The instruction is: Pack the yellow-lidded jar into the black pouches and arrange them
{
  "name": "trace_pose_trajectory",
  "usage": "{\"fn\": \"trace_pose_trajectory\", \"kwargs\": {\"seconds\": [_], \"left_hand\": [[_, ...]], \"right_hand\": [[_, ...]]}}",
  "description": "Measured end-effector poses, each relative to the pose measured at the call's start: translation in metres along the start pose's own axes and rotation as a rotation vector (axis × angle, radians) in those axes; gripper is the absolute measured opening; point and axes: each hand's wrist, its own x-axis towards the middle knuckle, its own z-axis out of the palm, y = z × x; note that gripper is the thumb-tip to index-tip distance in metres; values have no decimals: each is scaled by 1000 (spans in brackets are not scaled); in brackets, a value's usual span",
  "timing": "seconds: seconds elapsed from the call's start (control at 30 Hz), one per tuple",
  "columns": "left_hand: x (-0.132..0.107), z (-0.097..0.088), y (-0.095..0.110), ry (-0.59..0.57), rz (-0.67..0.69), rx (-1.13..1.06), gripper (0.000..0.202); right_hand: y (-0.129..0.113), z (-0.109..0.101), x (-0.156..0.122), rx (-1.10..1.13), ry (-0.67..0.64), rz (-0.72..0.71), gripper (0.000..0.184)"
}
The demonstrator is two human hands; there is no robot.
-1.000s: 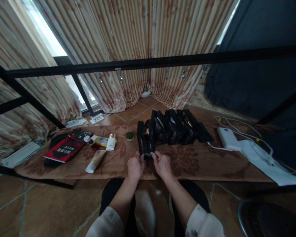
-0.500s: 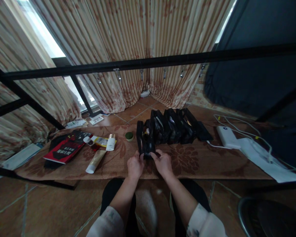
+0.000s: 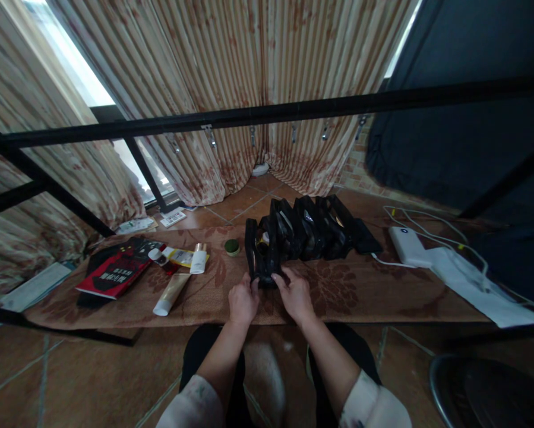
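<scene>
Nearest to us were pale sleeves and dark trousers above the tiled floor, and just beyond them our left hand (image 3: 243,300) and right hand (image 3: 296,294) sat side by side at the front edge of the desk (image 3: 360,291), which was covered in a brown flower-patterned cloth. Each grip was closed, fingertips and thumb pinching the near bottom end of a black glossy pouch (image 3: 261,258) that stood upright on the cloth, first in a row of similar black pouches (image 3: 320,232) leaning one against the next and running back to the right. We judged the work to be at this front pouch only: no hand was near the others, and whether any was zipped we could not tell. To the left, well apart from the hands, lay a cream plastic tube (image 3: 171,292), a small white bottle with a gold cap (image 3: 199,259), a round green-lidded jar (image 3: 231,246) and a red-and-black book (image 3: 115,270). The book's cover bore pale characters, upside down and too small for us to read; we made out no other label. To the right lay a white rectangular power bank (image 3: 409,245) with its cable. Farther off a black metal bar (image 3: 293,110) crossed in front of striped beige curtains (image 3: 231,71).
</scene>
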Motion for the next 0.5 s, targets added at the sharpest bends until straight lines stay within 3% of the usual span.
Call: {"fn": "trace_pose_trajectory", "kwargs": {"seconds": [0.5], "left_hand": [[0, 0, 1, -9, 7, 9, 26]], "right_hand": [[-2, 9, -1, -125, 15, -22, 35]]}}
